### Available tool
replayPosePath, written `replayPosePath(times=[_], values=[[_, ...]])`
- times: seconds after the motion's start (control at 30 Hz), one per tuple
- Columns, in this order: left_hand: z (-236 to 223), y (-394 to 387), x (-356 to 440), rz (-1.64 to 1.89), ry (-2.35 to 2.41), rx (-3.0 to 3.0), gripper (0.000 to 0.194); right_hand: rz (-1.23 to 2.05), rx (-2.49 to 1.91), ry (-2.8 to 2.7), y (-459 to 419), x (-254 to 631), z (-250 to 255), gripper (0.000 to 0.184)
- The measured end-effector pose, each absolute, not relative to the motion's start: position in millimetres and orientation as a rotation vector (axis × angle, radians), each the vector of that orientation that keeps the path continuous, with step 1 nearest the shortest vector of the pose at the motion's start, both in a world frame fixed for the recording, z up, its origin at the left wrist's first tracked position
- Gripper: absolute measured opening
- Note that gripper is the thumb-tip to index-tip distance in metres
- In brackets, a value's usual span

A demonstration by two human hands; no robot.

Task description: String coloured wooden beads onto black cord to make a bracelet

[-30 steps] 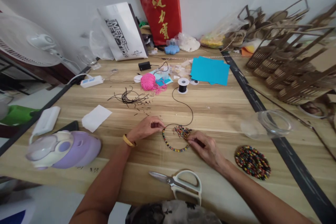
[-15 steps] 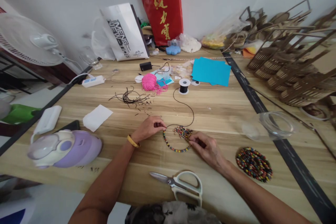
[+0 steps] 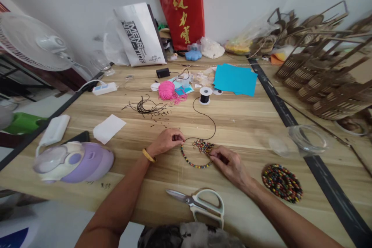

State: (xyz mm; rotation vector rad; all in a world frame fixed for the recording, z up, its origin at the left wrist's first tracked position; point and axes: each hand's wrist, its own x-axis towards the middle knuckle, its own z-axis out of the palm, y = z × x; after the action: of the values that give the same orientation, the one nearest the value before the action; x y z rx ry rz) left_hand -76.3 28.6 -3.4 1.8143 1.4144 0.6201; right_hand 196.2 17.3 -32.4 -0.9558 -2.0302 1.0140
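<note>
A string of coloured beads point(image 3: 194, 166) curves across the wooden table between my two hands. My left hand point(image 3: 167, 140), with a yellow bangle at its wrist, pinches the string's left end, where the black cord point(image 3: 214, 124) runs on. That cord loops back to a black-and-white spool point(image 3: 205, 96). On the right, my right hand point(image 3: 229, 164) has its thumb and fingertips closed at the string's other end; the exact hold is hidden. Just beyond its fingertips lies a small heap of loose beads point(image 3: 202, 146).
Scissors point(image 3: 190, 199) lie close to my body. A coil of strung beads point(image 3: 281, 183) is at right, a purple-and-white machine point(image 3: 78, 162) at left. Farther back are cut black cords point(image 3: 143, 105), pink yarn point(image 3: 166, 90) and blue sheets point(image 3: 235, 79). Woven baskets point(image 3: 328, 89) stand at far right.
The whole view has shifted slightly. Both hands keep the same hold on the beaded string, and nothing on the table has visibly moved.
</note>
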Motion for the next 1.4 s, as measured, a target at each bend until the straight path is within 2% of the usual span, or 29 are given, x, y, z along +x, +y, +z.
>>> replayPosePath(times=[0.3,1.4], values=[[-1,29,-87,0.538,1.228,1.934,0.01,1.01,-0.957,-2.042,17,196,-31,0.009],[5,25,-81,0.319,1.212,2.151,0.01,1.02,-0.963,-2.042,17,197,-34,0.009]])
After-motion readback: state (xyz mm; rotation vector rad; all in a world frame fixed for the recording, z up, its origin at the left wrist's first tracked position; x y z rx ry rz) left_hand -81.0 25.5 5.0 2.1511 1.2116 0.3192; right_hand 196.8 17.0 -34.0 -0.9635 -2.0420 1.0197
